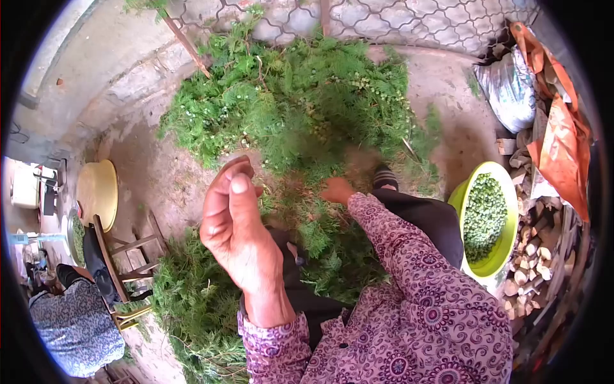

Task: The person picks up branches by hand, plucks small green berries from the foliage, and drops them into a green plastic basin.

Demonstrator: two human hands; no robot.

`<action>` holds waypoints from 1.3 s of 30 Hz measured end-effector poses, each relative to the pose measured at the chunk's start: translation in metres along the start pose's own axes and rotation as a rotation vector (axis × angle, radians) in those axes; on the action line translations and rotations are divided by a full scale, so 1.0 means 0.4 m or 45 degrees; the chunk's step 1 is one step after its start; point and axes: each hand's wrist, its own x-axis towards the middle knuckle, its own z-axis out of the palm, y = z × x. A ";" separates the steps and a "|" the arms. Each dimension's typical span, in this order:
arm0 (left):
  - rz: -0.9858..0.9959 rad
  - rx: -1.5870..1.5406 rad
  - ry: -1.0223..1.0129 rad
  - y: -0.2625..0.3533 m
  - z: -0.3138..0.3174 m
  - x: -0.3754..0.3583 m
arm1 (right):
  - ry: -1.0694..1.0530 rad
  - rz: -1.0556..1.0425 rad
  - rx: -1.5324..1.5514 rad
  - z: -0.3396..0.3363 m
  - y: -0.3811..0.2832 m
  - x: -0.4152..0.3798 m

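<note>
My left hand [238, 233] is raised in the middle of the view, palm turned inward. Its fingers are curled and the thumb lies against them; anything pinched there is too small to make out. Farther forward, my right hand [337, 191] is low over the leafy cuttings, its fingers drawn together. What it grips, if anything, is hidden. A heap of green evergreen branches [256, 109] with small pale cones or berries lies ahead, partly motion-blurred near my right hand. More evergreen branches [198, 297] lie beside my legs.
At right, a yellow-green tub [455, 198] holds many small green cones or berries [484, 221]. Cut firewood [531, 262], a white sack [508, 89] and an orange sheet [563, 153] lie beyond. At left are a yellow basin [97, 195], a wooden chair [131, 259] and patterned cloth [77, 326].
</note>
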 end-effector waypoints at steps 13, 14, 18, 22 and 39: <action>-0.048 0.063 -0.114 -0.013 -0.023 0.010 | 0.111 0.136 0.271 -0.151 -0.040 0.064; -0.051 0.060 -0.115 -0.014 -0.019 0.009 | 0.118 0.123 0.278 -0.136 -0.027 0.077; -0.069 0.033 -0.137 -0.014 -0.017 0.003 | 0.200 0.067 0.377 -0.076 -0.024 0.054; -0.057 0.071 -0.130 -0.014 -0.024 -0.004 | 0.253 -0.120 0.278 -0.023 -0.009 0.022; -0.031 -0.029 -0.145 -0.021 -0.035 0.000 | 0.474 -0.239 0.669 -0.192 -0.038 -0.246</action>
